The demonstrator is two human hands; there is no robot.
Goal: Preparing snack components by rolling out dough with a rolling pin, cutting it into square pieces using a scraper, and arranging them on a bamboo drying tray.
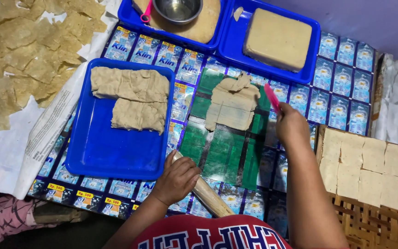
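A person's left hand (177,179) is curled loosely over a pale wooden rolling pin (207,193), whose long axis runs diagonally from beside the blue plastic tray (116,152) down toward the person's body. The right hand (291,124) is closed around a pink plastic scraper (272,97), its blade angled up and to the left, just beside a flat beige sheet of rolled dough (232,103) scored into squares on the green patch of the sachet-printed mat (337,97).
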